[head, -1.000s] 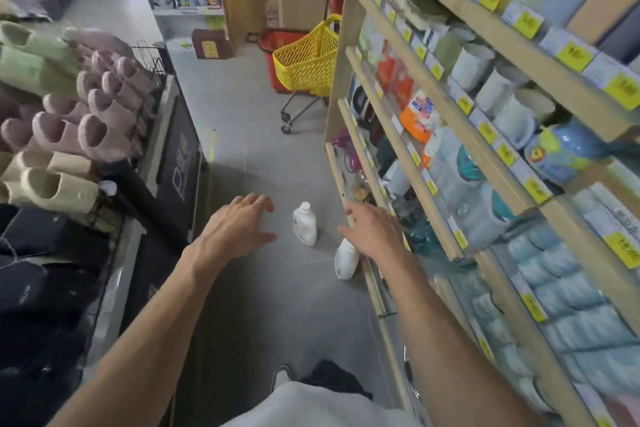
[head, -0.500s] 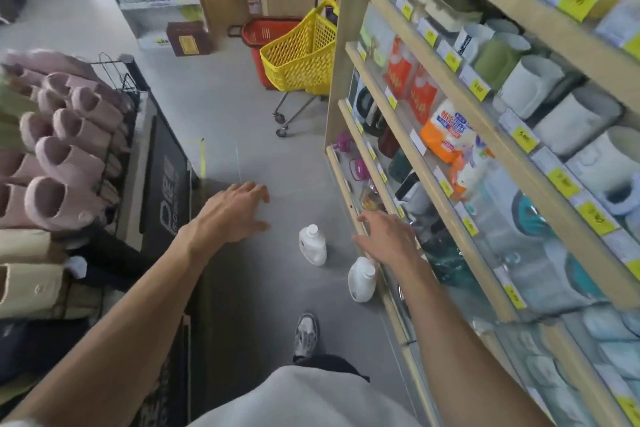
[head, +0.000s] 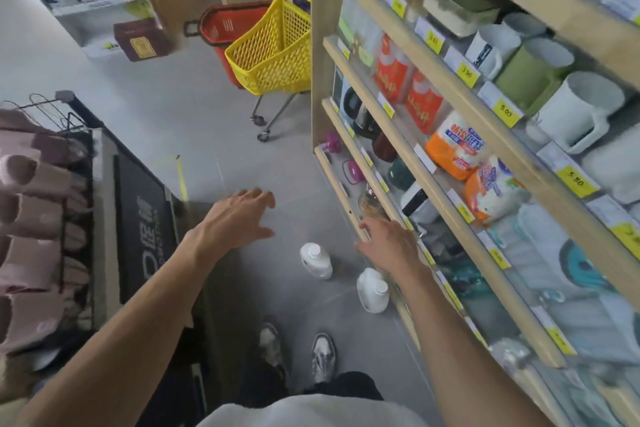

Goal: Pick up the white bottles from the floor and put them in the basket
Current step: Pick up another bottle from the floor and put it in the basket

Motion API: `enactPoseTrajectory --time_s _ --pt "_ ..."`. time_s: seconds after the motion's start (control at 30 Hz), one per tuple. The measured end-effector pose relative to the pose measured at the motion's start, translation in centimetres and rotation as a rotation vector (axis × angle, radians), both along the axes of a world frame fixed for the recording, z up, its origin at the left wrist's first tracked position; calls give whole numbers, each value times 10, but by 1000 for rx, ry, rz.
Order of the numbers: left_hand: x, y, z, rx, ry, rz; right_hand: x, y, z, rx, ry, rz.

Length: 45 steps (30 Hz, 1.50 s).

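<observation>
Closest to us, our two shoes (head: 298, 354) stand on the grey floor (head: 166, 114), toes pointing ahead. Just beyond them, two white bottles appear to stand upright on the floor with their caps up. The near bottle (head: 372, 291) is just beside the foot of the shelves (head: 317, 80) on our right, partly under our right wrist. The far bottle (head: 317, 260) stands a little to its left, apart from it, and in this view lies between our two hands.

Both arms reach forward. Our left hand (head: 239, 218) hovers palm down with fingers spread and loose, holding nothing. Our right hand (head: 388, 243) is likewise spread and empty, close to the edge of the lowest shelf board, touching neither bottle.

To our left a rack holds rows of pink slippers (head: 31, 211). The shelves on our right carry mugs (head: 578, 111) and packets behind yellow price tags.

Farther down the aisle, well away from the bottles, a yellow basket (head: 273, 52) on wheels stands against the end of the shelves, with a red basket (head: 225, 28) behind it. A brown box (head: 140, 40) sits on the floor beyond.
</observation>
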State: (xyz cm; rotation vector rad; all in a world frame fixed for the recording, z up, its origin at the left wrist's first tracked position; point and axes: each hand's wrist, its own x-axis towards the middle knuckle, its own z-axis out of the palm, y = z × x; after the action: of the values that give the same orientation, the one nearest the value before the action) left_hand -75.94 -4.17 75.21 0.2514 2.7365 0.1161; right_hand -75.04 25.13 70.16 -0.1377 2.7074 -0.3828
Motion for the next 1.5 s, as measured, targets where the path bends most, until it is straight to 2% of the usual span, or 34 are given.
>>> enactPoseTrajectory --time_s 0.27,0.47,0.67,1.0,1.17,1.27,1.5 --pt "-68 -28 -56 7 -113 -164 -30 -29 -33 39 -95 -131" --pt "-118 -34 -143 3 -180 -300 -57 -47 -99 54 -71 -238" --pt "-143 -32 -288 6 -209 -350 -70 -51 -229 70 -143 -272" --pt "-176 -17 -586 -21 -306 -375 -103 -45 -497 52 -132 -272" --pt "-203 -17 -717 29 -392 -323 -110 -37 -626 16 -203 -300" --pt "-205 -11 -762 121 -422 -353 -105 -35 -674 -71 -224 -345" --pt "-190 1 -811 313 -441 -288 -86 -51 -735 -331 -357 -415"
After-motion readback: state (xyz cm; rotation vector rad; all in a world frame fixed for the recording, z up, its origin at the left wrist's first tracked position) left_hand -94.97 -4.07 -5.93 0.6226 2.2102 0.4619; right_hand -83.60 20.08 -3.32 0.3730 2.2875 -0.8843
